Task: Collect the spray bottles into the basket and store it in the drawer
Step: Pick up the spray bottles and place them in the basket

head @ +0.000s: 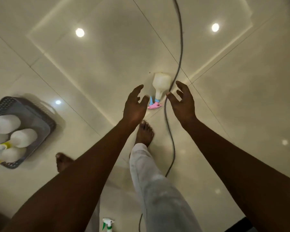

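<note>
A white plastic spray bottle with a pink and blue trigger head is seen on the glossy cream tiled floor, its head end turned toward the person. It is flanked by both hands, neither touching it. The left hand and the right hand are held out with fingers loosely spread and slightly curved, and nothing is gripped. A thin grey cable runs past the bottle and close by the right thumb; contact cannot be told. Well apart to the left, white bottles with yellow and white sprayers are held in a dark grey perforated plastic basket. A green and white spray bottle is seen at the lower edge.
</note>
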### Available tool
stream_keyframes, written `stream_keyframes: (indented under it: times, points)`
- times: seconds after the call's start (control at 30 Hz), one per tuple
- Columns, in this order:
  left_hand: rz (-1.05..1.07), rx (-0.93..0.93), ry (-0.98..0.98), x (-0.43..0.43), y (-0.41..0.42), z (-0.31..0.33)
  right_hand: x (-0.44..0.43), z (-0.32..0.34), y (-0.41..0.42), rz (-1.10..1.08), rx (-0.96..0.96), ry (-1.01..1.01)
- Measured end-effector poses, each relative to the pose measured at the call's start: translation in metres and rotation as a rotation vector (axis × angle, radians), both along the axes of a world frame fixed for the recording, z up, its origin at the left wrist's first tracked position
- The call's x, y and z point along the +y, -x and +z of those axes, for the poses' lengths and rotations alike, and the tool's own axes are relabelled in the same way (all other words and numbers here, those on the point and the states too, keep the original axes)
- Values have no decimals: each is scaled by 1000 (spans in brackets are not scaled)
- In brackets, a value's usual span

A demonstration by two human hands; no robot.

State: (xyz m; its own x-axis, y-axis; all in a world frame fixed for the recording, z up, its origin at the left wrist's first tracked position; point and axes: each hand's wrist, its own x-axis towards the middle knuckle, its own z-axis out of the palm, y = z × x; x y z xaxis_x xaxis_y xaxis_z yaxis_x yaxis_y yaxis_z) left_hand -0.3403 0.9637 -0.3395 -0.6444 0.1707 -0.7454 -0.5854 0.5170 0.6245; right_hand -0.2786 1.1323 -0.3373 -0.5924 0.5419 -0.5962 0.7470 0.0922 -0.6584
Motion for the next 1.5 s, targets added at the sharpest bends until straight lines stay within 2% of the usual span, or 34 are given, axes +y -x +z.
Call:
stream_keyframes:
  times: [0.27,0.57,0.73,0.93,1.1,1.3,1.5]
  points:
    - [-82,-57,11,60,31,-99,46,-102,17,79,-88,90]
    - [4,-295,-86,86,38,-152,45,-150,39,-82,-121,331]
    - [122,-256,-106,73,37,-136,31,-129,43,-70,-112,315]
    - [212,-61,-93,21,43,-85,-9,-80,56,132,-40,166]
    - [455,-9,-72,-45,33,-36,-69,-33,76,287,-6,128]
    - [713,26,-98,-138,23,13,-160,16,93,440,5,173]
    - [969,-61,-193,-244,16,40,-262,44,109,610,54,204]
